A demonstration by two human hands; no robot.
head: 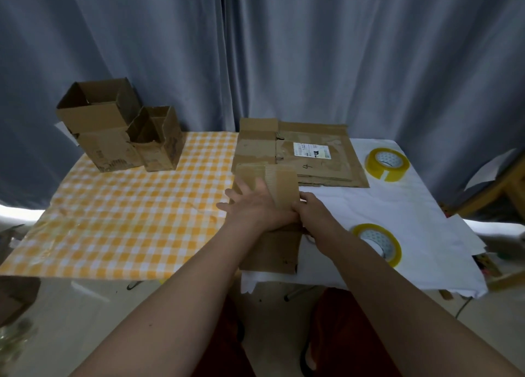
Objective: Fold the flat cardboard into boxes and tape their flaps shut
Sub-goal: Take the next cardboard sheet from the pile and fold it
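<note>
Grey curtains hang behind a table spread half with a yellow-and-white checked cloth and half with white sheeting.

Head view: at the middle of the scene both hands work on one small cardboard piece that lies at the table's near edge, part of it folded up and standing at 12 o'clock from the hands. The left hand lies flat on the cardboard with fingers straight and spread, pressing against the raised part. The right hand sits just beside it at 3 o'clock, fingers curled onto the cardboard's right edge; how firmly it grips is hard to tell.

At 12 o'clock from the hands, touching the raised part, lies a stack of flat cardboard bearing a white label and a handwritten 4. At 10 o'clock, well apart, two folded boxes stand together with their top flaps open. One yellow tape roll lies at 2 o'clock; a second tape roll lies at 4 o'clock, near the right forearm.
</note>
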